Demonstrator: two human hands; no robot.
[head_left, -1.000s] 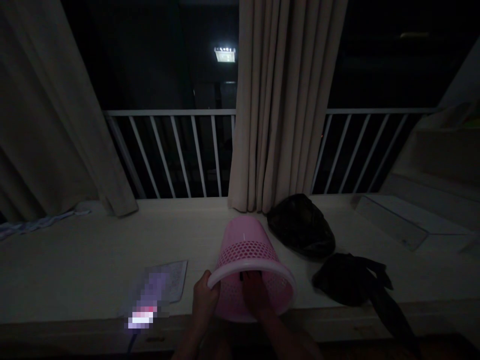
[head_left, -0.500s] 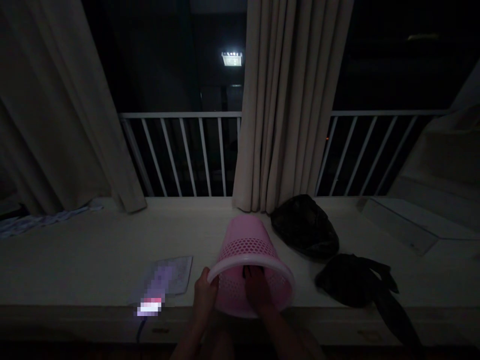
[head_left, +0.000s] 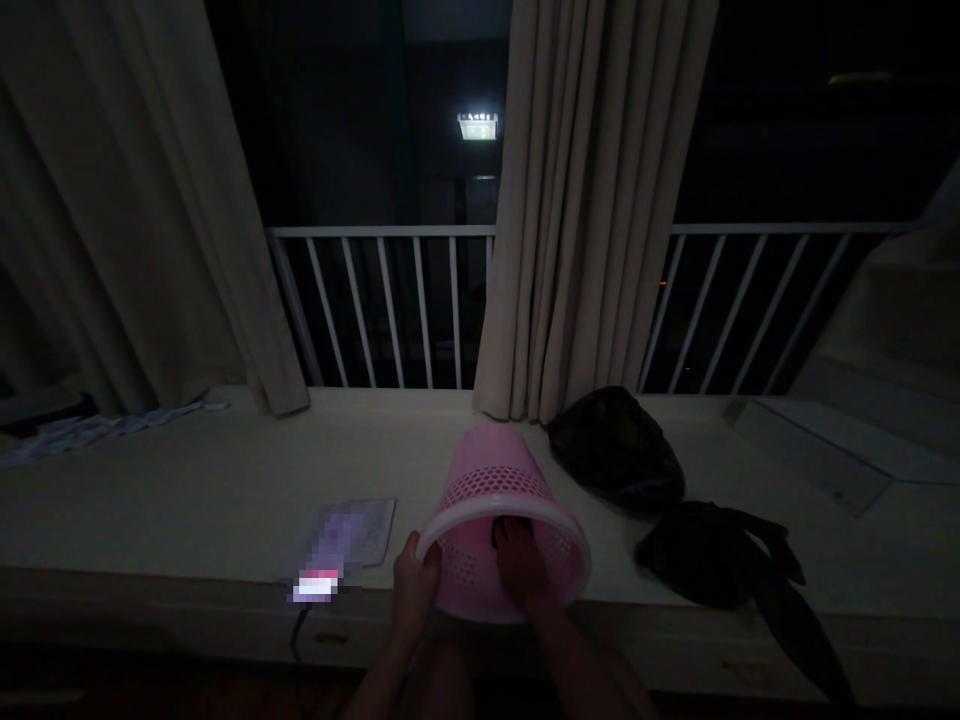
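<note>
While our left hand grasps the rim at its left side, the pink basket is tipped with its mouth towards us at the middle of the worktop's front edge, its base pointing to the rear edge and its lower rim appearing past the front one. Our right hand is inside it, fingers against a dark thing; we cannot tell whether they grip it. Just right of the basket we see a black bag towards the rear edge, and nearer the front edge a second black bag, one long end hanging over. To the left, a sheet lies near the front edge, partly under a blurred, glowing object. Beyond the rear edge, we face a curtain and a white railing.
</note>
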